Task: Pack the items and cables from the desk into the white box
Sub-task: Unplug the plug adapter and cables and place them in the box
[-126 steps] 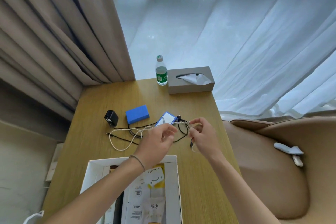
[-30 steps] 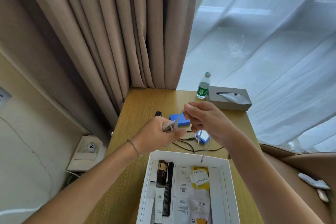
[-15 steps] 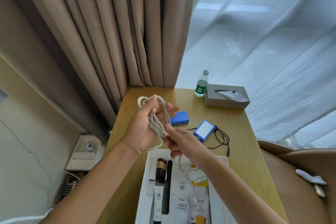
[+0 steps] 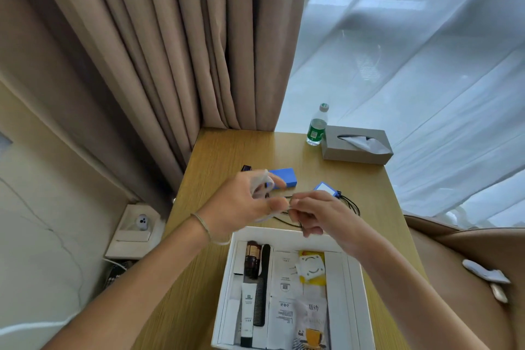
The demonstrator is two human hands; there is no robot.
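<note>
Head view: the left hand is curled around a coil of white cable, loops wrapped over its fingers. The right hand pinches the cable's loose end just beside the left thumb. Both hover above the far edge of the white box, which sits on the counter. A blue block, a blue-edged device and a black cable lie beyond. If the pinch slackens, the springy coil will likely unwind and snag that black cable.
</note>
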